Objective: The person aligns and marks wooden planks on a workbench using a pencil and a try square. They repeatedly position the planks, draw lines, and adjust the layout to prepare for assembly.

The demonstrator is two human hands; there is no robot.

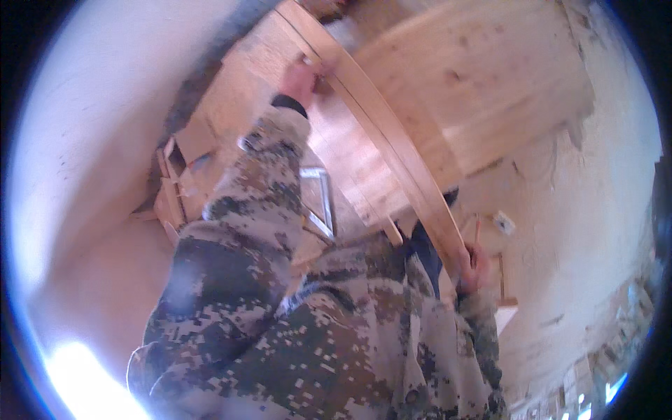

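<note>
Seemingly both hands (301,80) grip board (392,140).

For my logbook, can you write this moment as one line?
left hand: grips wooden board upper end | right hand: grips lower end | board: tilted

A long, pale wooden strip (392,147), flat and narrow with a light grain, ran tilted from upper left down to lower right. It lay against a broad light-coloured plywood panel (483,77) behind it. The left hand (299,82) gripped its upper end, and the right hand (470,269) clasped its lower end.
</note>
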